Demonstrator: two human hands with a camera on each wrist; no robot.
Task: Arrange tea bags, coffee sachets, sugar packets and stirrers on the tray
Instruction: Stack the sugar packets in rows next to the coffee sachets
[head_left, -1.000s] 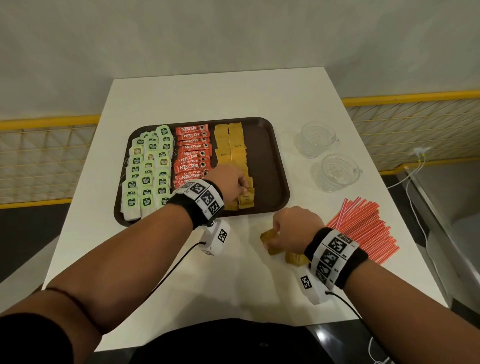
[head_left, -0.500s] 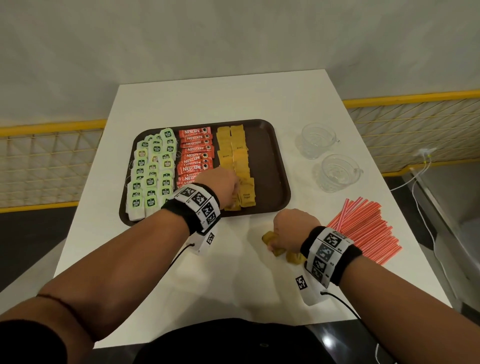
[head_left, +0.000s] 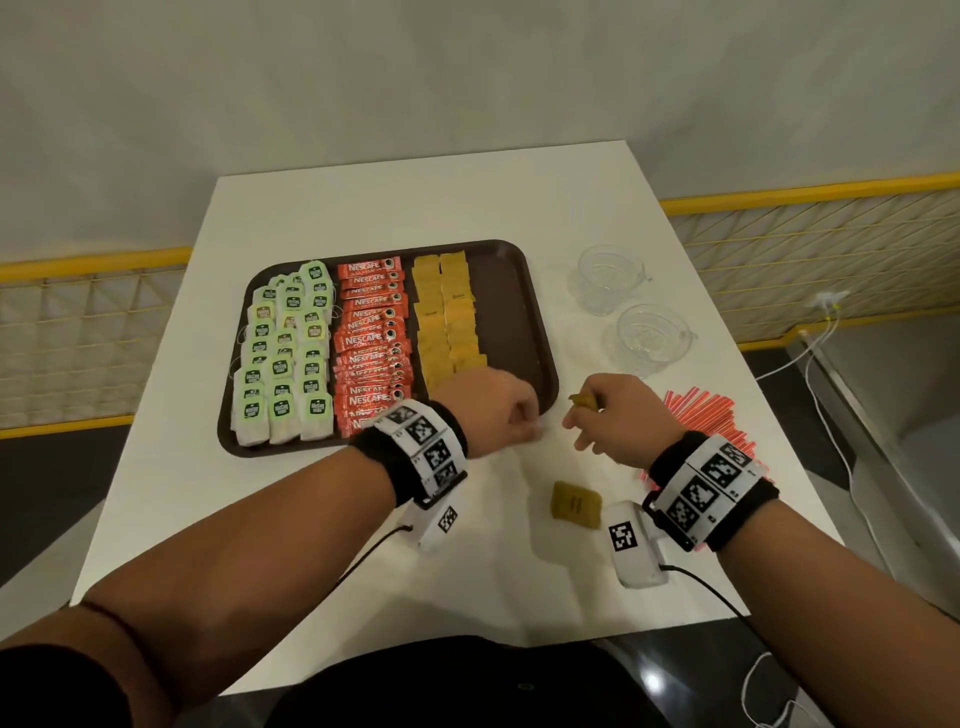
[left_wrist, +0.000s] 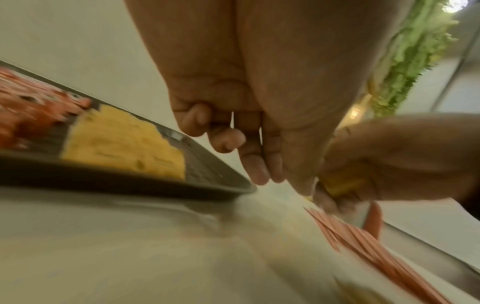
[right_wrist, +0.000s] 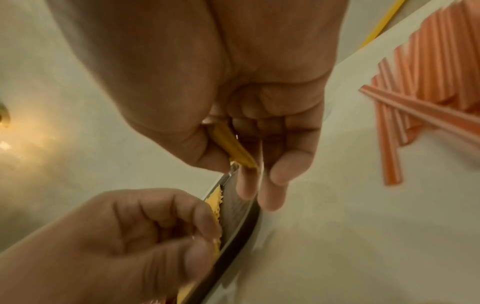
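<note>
The right hand (head_left: 615, 415) pinches a yellow sugar packet (head_left: 583, 401) between thumb and forefinger just off the tray's (head_left: 540, 332) near right corner, above the white table (head_left: 415, 208); in the right wrist view the packet (right_wrist: 233, 147) is edge-on in that pinch, the other fingers hanging fairly straight below it. The left hand (head_left: 488, 408) sits over the tray's near right corner, fingers loosely curled toward the right hand; the left wrist view shows no object inside it, though its thumb tip comes up close to the held packet and whether they touch is unclear.

On the tray, a double column of sugar packets (head_left: 447, 317) runs front to back, with red coffee sachets (head_left: 371, 343) to its left and green tea bags (head_left: 285, 358) at the far left. The strip of tray right of the sugar column is bare brown.

A second loose sugar packet (head_left: 575, 504) lies flat on the table, nearer the person than the tray's right corner. Red stirrers (head_left: 701, 410) lie in a heap right of the tray, partly behind the right wrist. Two glass cups (head_left: 628, 306) stand right of the tray, well apart from the hands.
</note>
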